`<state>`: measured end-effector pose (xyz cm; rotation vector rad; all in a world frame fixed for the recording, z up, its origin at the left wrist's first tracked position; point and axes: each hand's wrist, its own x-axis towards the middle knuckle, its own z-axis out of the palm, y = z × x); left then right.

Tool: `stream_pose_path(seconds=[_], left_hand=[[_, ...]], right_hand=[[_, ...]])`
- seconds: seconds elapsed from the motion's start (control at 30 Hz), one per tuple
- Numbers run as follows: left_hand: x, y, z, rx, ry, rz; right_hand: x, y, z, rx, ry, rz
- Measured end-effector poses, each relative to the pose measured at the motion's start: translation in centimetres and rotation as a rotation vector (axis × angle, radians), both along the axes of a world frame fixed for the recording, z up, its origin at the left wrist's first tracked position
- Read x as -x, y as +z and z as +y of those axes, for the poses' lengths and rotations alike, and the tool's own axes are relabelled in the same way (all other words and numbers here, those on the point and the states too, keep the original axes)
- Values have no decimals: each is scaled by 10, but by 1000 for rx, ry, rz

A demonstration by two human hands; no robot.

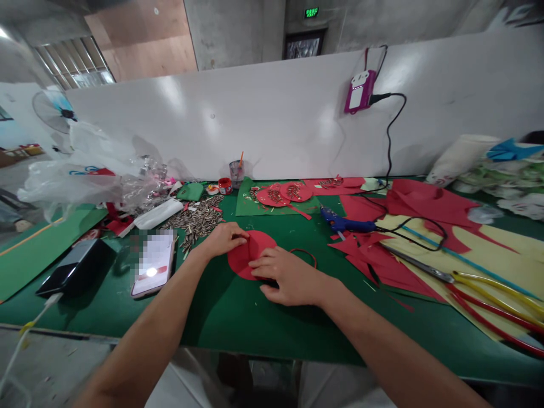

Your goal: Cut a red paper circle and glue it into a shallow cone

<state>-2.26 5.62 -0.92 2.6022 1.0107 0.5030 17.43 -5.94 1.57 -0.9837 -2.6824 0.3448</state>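
A round piece of red paper is between my two hands at the middle of the table, with a faint line or crease across it. My left hand is closed on its upper left edge, thumb and fingers together. At the lower right edge, my right hand grips it, fingers over the top and thumb below; the fingers partly hide the paper. A thin red cord curves out beside my right hand. Farther back, red paper rounds with dark seed-like pieces on them lie on a green sheet.
A heap of striped seeds, a phone and a black power bank are on the left. To the right lie a blue glue gun, red paper scraps and long-handled scissors. A white partition stands behind the table.
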Motion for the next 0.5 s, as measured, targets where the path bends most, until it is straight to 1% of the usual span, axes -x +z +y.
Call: stream_pose_path(seconds=[0.17, 0.37, 0.5], left_hand=[[0, 1, -1, -6, -2, 1], [0, 0, -1, -5, -26, -2], [0, -2, 0, 4, -31, -4]], right_hand=[[0, 0, 0, -8, 5, -4], [0, -5, 0, -41, 1, 44], [1, -2, 0, -31, 1, 26]])
